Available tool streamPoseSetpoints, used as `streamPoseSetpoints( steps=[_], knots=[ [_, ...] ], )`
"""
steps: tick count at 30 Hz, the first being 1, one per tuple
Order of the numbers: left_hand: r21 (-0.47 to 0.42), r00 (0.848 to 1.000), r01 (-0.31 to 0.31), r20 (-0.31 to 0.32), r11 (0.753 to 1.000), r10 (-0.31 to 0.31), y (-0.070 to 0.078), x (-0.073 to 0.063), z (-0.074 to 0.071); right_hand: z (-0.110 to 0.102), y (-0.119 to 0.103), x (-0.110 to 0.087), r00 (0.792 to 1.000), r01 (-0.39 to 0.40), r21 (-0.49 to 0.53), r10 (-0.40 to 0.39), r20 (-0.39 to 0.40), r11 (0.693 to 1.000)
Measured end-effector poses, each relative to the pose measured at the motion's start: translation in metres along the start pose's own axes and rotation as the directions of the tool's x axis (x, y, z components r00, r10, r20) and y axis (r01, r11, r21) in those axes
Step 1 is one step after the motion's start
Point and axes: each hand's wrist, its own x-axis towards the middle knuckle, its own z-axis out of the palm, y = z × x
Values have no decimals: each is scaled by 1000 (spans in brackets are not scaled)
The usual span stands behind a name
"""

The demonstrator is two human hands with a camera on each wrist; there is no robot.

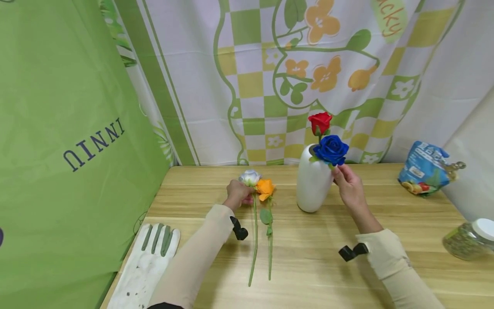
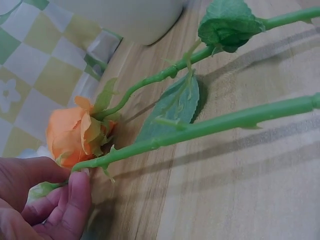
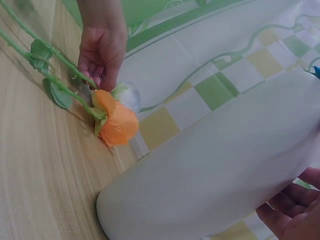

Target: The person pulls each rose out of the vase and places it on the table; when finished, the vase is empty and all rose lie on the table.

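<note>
My left hand (image 1: 240, 192) pinches the stem of a pale white-lilac rose (image 1: 250, 177) just below its bloom. In the left wrist view, thumb and fingertips meet on the green stem (image 2: 200, 131). Right beside it lies an orange rose (image 1: 265, 189) with leaves on its stem. A tall white vase (image 1: 314, 184) stands upright, with a red rose (image 1: 320, 123) rising above its mouth and a blue rose (image 1: 331, 149) leaning over the rim. My right hand (image 1: 350, 187) is at the vase's upper right side, under the blue bloom, which partly hides the fingers; I cannot tell what they grip.
A white work glove (image 1: 143, 266) with green-grey stripes lies at the table's left edge. Toward the right are a blue snack bag (image 1: 422, 167) and a white-lidded jar (image 1: 467, 242). A patterned curtain (image 1: 254, 86) hangs behind the wooden table (image 1: 308, 266).
</note>
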Motion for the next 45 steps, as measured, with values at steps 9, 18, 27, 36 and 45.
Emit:
streamPoseSetpoints(
  steps=[9,18,27,36,45],
  knots=[
    [-23,998,-7,61,1000,9,-3,-6,-4,1,3,0,1000,19,-8,-19,-7,1000],
    [-42,1000,-11,5,999,11,0,-2,-8,2,3,-1,999,41,31,-40,-26,999],
    [-24,988,-148,48,989,149,22,-17,-3,2,0,0,1000,5,-13,-5,-12,1000],
    [-7,890,-429,166,903,424,70,-49,14,1,0,0,1000,1,7,-1,-4,1000],
    [-93,698,-664,281,742,659,110,-85,20,2,-2,-1,1000,-14,20,14,-9,1000]
  ],
)
